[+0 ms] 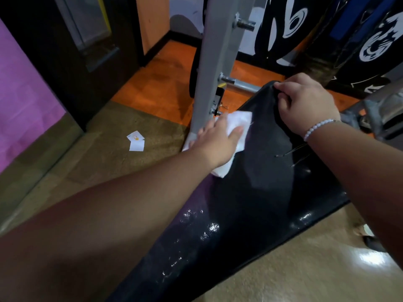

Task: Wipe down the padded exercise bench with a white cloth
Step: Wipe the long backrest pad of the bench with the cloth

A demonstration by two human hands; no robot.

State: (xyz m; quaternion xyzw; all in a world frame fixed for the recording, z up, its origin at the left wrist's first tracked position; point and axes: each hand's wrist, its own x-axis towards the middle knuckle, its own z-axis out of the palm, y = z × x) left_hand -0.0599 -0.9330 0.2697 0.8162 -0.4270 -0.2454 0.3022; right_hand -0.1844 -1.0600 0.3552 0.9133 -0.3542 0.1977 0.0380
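As left hand [218, 140] covers white cloth [238, 119], bench [250, 192] cut off below

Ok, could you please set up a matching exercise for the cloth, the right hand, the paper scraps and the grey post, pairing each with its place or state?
Things:
1. white cloth
2. right hand
3. paper scraps
4. grey post

Places or states:
A. lying on the floor
B. gripping the far end of the bench
C. pressed to the pad under the left hand
D. standing upright beside the bench

Pairs: 1-C; 2-B; 3-A; 4-D
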